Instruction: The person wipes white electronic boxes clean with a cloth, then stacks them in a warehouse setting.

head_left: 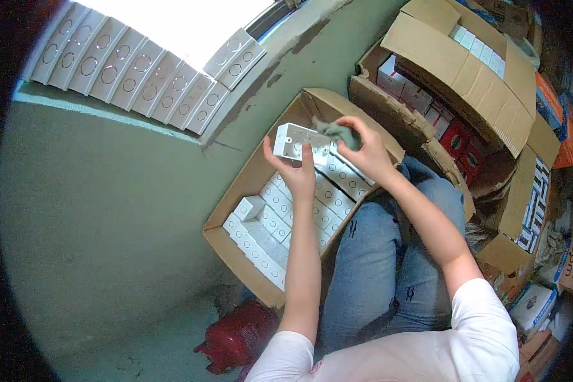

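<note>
My left hand [294, 172] grips a white electrical back box [305, 145] by its lower edge, thumb on its open side. The box is tilted, its hollow face turned up toward me. In my right hand [364, 151] a crumpled grey-green cloth [339, 132] is pinched between thumb and fingers, close to the right end of the box. Both hands are above an open cardboard carton [243, 267], where rows of similar white boxes [275, 219] are packed.
More boxes [124, 63] line the window ledge [108, 113] at upper left. Opened cartons [458, 70] with red and white packages [455, 137] stand at right. A carton with black-and-white contents [533, 204] lies beyond my knees. A dark red object [239, 337] rests on the floor.
</note>
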Tool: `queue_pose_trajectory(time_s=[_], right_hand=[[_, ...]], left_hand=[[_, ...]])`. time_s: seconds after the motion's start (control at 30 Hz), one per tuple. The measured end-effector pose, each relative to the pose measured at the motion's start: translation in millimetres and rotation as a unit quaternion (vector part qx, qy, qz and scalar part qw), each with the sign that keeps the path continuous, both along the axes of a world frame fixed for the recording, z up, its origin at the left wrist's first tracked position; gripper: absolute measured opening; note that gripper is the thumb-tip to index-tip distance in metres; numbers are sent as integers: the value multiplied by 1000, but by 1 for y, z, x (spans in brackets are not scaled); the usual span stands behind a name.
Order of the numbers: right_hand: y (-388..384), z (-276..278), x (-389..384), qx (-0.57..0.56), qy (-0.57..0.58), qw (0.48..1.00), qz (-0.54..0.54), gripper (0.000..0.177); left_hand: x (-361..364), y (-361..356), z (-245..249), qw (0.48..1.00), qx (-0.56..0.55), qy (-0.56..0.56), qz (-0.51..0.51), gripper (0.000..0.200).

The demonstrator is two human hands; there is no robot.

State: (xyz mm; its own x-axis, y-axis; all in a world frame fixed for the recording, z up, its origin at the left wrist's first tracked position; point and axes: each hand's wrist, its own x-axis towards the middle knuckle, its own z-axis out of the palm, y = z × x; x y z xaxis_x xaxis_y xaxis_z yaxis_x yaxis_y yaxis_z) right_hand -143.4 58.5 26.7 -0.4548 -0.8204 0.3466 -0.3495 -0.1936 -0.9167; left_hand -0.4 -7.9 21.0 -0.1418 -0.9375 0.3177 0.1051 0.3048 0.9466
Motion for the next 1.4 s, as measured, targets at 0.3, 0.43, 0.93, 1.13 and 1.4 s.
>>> queue_pose_trajectory(time_s=[0.3,0.43,0.93,1.13,1.4], right_hand=[[5,-8,20,1,341,937,80,35],[4,-12,21,-7,405,912,57,29],[8,-14,6,99,174,953,228,23],[12,4,12,12,129,990,64,24],[8,-16,21,55,365,928,46,25]], left_hand=[[2,1,-7,999,-26,-38,-26,82],[2,3,-11,999,-1,-30,-23,78],[5,8,-14,981,-27,-188,-46,72],[0,4,-11,996,4,-59,-70,71],[2,11,-15,988,36,-145,-48,70]])
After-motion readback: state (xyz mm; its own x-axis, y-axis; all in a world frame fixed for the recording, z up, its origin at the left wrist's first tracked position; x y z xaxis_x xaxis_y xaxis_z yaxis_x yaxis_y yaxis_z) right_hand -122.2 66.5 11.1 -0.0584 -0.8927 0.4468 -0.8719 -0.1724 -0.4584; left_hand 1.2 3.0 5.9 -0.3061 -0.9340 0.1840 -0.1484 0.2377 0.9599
